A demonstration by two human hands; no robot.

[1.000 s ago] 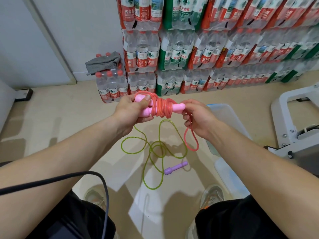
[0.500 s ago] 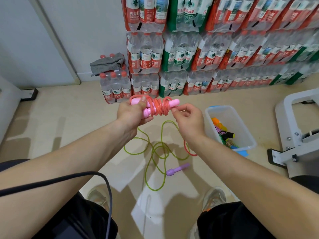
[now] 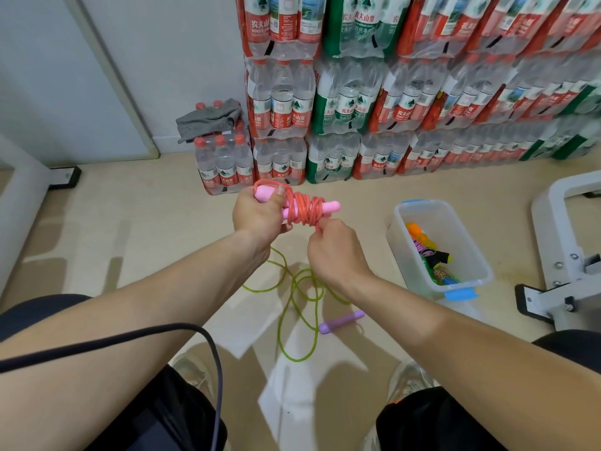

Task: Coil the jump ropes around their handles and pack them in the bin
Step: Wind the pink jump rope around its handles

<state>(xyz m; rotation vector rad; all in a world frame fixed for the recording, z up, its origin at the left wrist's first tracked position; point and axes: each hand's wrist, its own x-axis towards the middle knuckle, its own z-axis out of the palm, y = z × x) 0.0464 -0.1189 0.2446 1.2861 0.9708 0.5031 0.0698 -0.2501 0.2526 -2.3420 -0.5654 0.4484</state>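
Two bare hands meet in the middle of the view, above a beige floor (image 3: 146,222). The left hand (image 3: 260,216) grips a pair of pink handles (image 3: 328,207) lying side by side and pointing right, with its thumb pressed on top. A red rope (image 3: 304,209) is wound in many turns round the middle of the handles. The right hand (image 3: 335,252) sits just below and beside the coil, and its curled fingers (image 3: 323,225) pinch the rope's loose end where it meets the coil.

On the floor beneath the hands, a green rope (image 3: 289,288) lies in loose loops, with a purple handle (image 3: 341,321) at one end. A clear plastic bin (image 3: 398,236) with a blue latch stands on the floor to the right, apart from the hands. It holds bundled ropes in orange, purple, black and green.

Shrink-wrapped packs of water bottles (image 3: 341,102) are stacked against the far wall. A grey cloth (image 3: 209,118) lies on the shortest stack. A black cable (image 3: 130,335) crosses the left forearm. Part of a white metal frame (image 3: 559,255) shows at the right edge.
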